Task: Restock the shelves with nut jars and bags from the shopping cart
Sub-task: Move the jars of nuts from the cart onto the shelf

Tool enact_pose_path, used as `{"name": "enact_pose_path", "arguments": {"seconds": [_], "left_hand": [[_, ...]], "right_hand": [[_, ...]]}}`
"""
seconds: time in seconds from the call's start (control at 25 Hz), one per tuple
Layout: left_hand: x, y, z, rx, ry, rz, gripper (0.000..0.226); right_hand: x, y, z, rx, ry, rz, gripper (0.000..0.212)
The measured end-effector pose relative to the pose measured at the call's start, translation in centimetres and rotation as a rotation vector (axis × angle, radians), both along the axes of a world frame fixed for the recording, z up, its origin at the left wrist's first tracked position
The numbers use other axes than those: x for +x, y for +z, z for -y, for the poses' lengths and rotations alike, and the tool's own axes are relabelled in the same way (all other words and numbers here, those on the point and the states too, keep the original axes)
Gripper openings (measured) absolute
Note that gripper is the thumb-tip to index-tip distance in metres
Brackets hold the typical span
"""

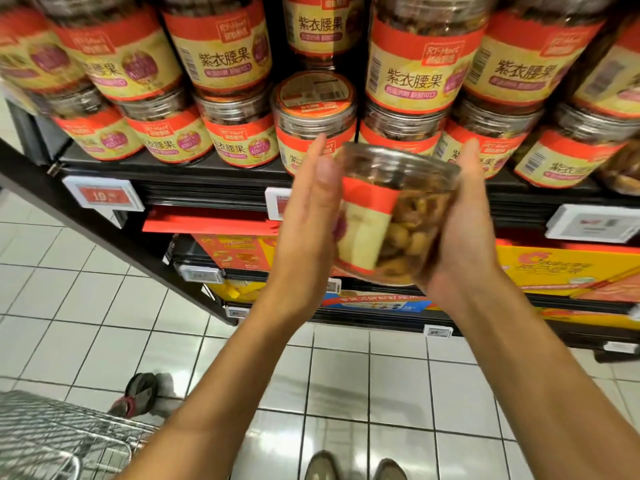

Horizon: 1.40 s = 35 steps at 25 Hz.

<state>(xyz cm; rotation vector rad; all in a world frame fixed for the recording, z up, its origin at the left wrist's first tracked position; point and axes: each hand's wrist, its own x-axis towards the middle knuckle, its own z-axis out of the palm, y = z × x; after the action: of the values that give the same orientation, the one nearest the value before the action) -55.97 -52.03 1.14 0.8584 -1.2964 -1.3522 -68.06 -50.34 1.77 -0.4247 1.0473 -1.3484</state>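
Plastic nut jar (pixel 391 216) is being held before the nearly full shelf (pixel 207 176): right hand (pixel 464 237) gripping it, left hand (pixel 311 209) pressing flat-fingered; one stacking gap seemingly remaining.

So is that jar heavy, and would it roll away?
Probably heavy for its size: the jar looks packed with nuts. Its clear wall looks smooth, so it may be slippery, and it sits between the left hand and right hand. It is round, so on its side it would likely roll.
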Motion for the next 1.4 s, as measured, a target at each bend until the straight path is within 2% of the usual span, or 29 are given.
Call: {"name": "enact_pose_path", "arguments": {"seconds": [0.04, 0.08, 0.24, 0.32, 0.4, 0.44, 0.48, 0.56, 0.64, 0.72, 0.84, 0.92, 1.04, 1.2, 1.28, 1.4], "left_hand": [[-0.3, 0.2, 0.1, 0.046, -0.036, -0.058, 0.1], [-0.3, -0.1, 0.1, 0.011, -0.064, -0.012, 0.099], [1.6, 0.6, 0.1, -0.074, -0.107, 0.14, 0.058], [3.3, 1.6, 1.0, -0.177, -0.162, 0.385, 0.068], [4.7, 2.6, 1.8, -0.365, -0.243, 0.788, 0.095], [5.1, 2.8, 2.0, -0.432, -0.253, 0.944, 0.101], [5.3, 2.9, 1.9, -0.452, -0.242, 0.99, 0.099], [5.0, 2.9, 0.9, -0.372, -0.156, 0.834, 0.085], [4.0, 2.3, 0.1, -0.234, -0.012, 0.552, 0.078], [2.8, 1.8, 0.2, -0.243, 0.196, 0.345, 0.078], [0.5, 2.0, 1.5, -0.3, 0.466, 0.168, 0.082], [-0.5, 2.6, 2.4, -0.307, 0.545, 0.085, 0.086], [-0.7, 3.1, 3.9, -0.353, 0.59, 0.075, 0.087], [-0.7, 3.5, 5.5, -0.391, 0.609, 0.144, 0.089], [-1.1, 3.7, 6.2, -0.352, 0.529, 0.234, 0.085], [-0.7, 2.8, 6.6, -0.221, 0.353, 0.31, 0.067]], "right_hand": [[0.1, 0.1, 0.5, -0.041, -0.014, -0.028, 0.073], [0.5, 0.3, 1.0, -0.053, -0.026, -0.074, 0.073], [1.1, 0.4, 1.5, -0.06, -0.003, -0.25, 0.073], [0.0, 0.1, 1.0, -0.007, 0.082, -0.306, 0.08], [-0.9, 0.4, 0.3, 0.057, 0.238, -0.338, 0.085], [-1.2, 0.4, -0.1, 0.082, 0.282, -0.333, 0.085], [-1.2, 0.2, -0.5, 0.082, 0.289, -0.314, 0.083], [-0.4, -0.5, -1.3, 0.024, 0.177, -0.278, 0.075], [0.7, -1.4, -2.3, -0.07, -0.057, -0.291, 0.057], [1.7, -1.6, -3.1, -0.242, -0.233, -0.454, 0.039], [3.3, -0.8, -2.6, -0.554, -0.262, -0.758, 0.035], [3.8, 0.1, -1.3, -0.598, -0.265, -0.754, 0.039], [3.4, 1.4, 0.6, -0.626, -0.209, -0.65, 0.041], [3.1, 2.0, 2.1, -0.64, -0.158, -0.617, 0.043], [3.1, 2.1, 2.8, -0.635, -0.145, -0.649, 0.041], [3.1, 1.9, 3.4, -0.583, -0.179, -0.73, 0.036]]}}
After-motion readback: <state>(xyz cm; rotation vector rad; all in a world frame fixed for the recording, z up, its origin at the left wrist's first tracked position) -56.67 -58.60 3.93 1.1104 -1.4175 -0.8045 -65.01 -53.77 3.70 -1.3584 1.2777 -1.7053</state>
